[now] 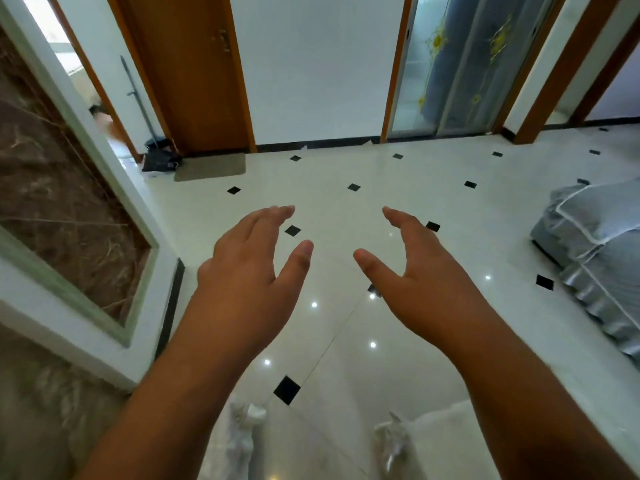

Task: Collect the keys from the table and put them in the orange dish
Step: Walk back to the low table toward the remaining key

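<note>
no keys, table or orange dish are to be seen, so no container or its contents can be described. the left hand at seven o'clock and the right hand at five o'clock are held out spread wide and empty above the white tiled floor. time could be lost searching, since the task's things lie out of view.

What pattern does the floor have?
Glossy white tiled floor with small black diamond insets, seen in the head view.

two hands, one doormat, one broom
</note>
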`<state>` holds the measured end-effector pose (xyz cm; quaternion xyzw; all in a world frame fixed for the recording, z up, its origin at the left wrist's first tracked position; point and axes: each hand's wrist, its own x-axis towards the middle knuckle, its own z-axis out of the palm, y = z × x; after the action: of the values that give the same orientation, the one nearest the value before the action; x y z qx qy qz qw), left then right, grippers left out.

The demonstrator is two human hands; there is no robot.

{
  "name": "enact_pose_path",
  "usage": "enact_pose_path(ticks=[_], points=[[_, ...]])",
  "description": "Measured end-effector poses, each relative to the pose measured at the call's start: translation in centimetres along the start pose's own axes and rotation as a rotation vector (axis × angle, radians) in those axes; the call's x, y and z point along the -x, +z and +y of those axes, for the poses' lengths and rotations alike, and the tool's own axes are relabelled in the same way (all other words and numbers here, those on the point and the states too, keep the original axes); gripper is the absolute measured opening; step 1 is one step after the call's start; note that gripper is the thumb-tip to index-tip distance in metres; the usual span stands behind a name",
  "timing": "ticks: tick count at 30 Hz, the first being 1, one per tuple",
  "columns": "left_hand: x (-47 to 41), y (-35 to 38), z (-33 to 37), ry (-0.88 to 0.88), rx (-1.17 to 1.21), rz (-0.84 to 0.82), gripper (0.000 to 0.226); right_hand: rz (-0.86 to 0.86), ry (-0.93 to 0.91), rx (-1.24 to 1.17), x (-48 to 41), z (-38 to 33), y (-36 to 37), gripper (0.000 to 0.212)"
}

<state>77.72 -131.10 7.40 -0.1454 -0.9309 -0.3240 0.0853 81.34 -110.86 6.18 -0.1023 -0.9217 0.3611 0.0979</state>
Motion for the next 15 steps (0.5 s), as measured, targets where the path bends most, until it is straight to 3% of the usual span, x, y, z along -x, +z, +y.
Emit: enact_pose_path(ticks=[8,15], points=[[-11.3,4.5,-1.8,0.010,0.023,-0.131,0.052,0.044,0.086,-0.010,-10.4,3.7,1.4,0.074],[-24.5,10.3,0.2,0.040,-0.037,-0.141,0.054,0.080,0.106,-0.057,-23.6,8.1,0.6,0.074]])
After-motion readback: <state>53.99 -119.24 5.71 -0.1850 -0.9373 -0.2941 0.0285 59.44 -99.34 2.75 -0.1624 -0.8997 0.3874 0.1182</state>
